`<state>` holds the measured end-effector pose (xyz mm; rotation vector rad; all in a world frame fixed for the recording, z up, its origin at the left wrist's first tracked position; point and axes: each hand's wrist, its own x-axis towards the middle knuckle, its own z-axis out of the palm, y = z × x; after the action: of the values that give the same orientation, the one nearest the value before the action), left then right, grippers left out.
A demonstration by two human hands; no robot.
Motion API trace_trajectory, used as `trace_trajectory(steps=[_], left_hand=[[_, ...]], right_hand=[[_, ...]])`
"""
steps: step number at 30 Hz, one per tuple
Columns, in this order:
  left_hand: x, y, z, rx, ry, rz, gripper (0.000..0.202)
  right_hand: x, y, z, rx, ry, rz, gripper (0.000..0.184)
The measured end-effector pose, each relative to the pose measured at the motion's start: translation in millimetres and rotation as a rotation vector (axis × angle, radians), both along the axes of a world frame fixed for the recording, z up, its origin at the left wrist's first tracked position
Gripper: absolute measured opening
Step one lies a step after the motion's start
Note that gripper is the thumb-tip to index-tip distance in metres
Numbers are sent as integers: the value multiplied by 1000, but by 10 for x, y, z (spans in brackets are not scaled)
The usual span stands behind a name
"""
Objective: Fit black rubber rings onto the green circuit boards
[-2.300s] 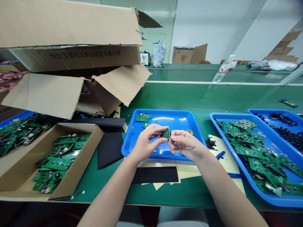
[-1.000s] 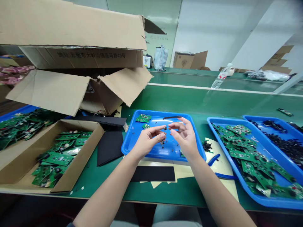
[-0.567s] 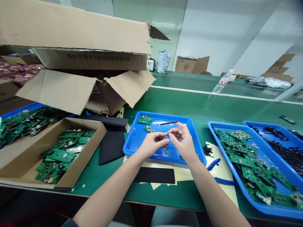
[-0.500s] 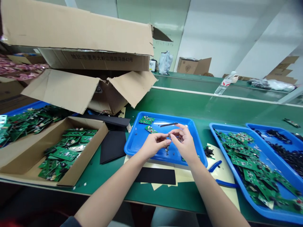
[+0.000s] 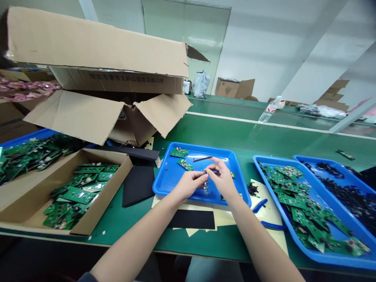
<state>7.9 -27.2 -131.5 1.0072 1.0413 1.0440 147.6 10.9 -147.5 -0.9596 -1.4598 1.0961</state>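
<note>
Small dark part was held just above the blue tray, pinched between the fingertips of the left hand and the right hand, both curled inward; which hand bore its weight could not be told. Green circuit boards were seen in the tray at 11 o'clock, and blue-handled pliers at 3 o'clock. A loosened pinch could have dropped the part among small loose bits, where it might have been lost; too hard a squeeze could have bent it.
</note>
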Motion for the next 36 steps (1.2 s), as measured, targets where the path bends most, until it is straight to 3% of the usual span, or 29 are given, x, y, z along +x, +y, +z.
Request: trace_trajectory(steps=[8,13,18,23,29,32,36], left_hand=[[-81,49,73,-45,23,-42,57],[-170,114,145,28,180,-1,63],[-386,264,142,222,497,221,65],[-528,395,47,413,882,355,44],[-540,449,-84,419,1255,297,57],[-534,463,-103,388,1390,201,66],[-520,456,-62,382,1494,103,60]], right_hand=[[2,84,1,47,28,43,39],[56,191,39,120,44,-34,41],[252,339,124,183,12,-237,43],[652,516,163,208,-89,-532,36],[1249,621,158,171,-196,-875,31],[1501,556,149,147,-251,-997,32],[1742,413,114,119,-320,-1113,33]])
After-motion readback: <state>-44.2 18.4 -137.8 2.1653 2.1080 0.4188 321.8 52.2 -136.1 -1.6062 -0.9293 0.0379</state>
